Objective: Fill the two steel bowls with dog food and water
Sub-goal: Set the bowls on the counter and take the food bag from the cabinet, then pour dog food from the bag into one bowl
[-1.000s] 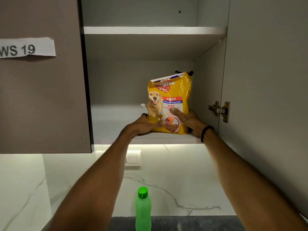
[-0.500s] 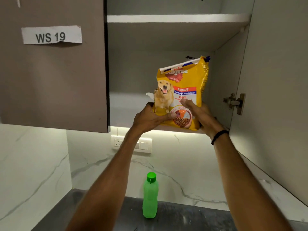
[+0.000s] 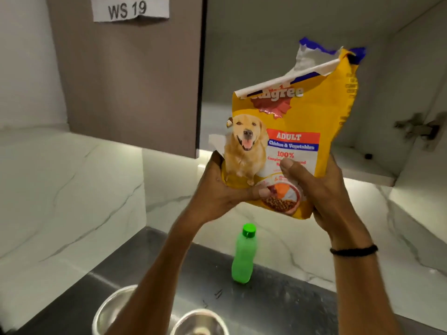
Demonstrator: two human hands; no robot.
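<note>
Bowls come nearest: two steel ones at the bottom edge, side by side on the dark grey tabletop [image 3: 278, 303]. The left steel bowl [image 3: 113, 308] is partly hidden by the left forearm, and what shows of its inside is bare shiny metal. The right steel bowl [image 3: 200, 320] is cut off by the frame, so its contents cannot be told. Further back on the tabletop a green bottle [image 3: 243, 257] stands upright with its green cap on, a little blurred. Its wall is opaque, and what it holds cannot be seen.

Above the bottle, both hands hold a yellow dog food bag [image 3: 297, 112] in the air, clear of the tabletop and leaning slightly to the right. The left hand [image 3: 222, 189] grips the lower left corner, thumb laid across the front and fingers curled behind. The right hand [image 3: 324, 189], with a black band [image 3: 353, 250] at the wrist, grips the lower right side, thumb pressed on the printed front and fingers wrapped behind. The bag's top is torn and its flap folded over; the food inside does not show.

Behind the bag is the open cabinet with its pale shelf [image 3: 358, 170]. To the left, a closed brown door [image 3: 125, 93] carries a paper label [image 3: 130, 8] reading "WS 19".
</note>
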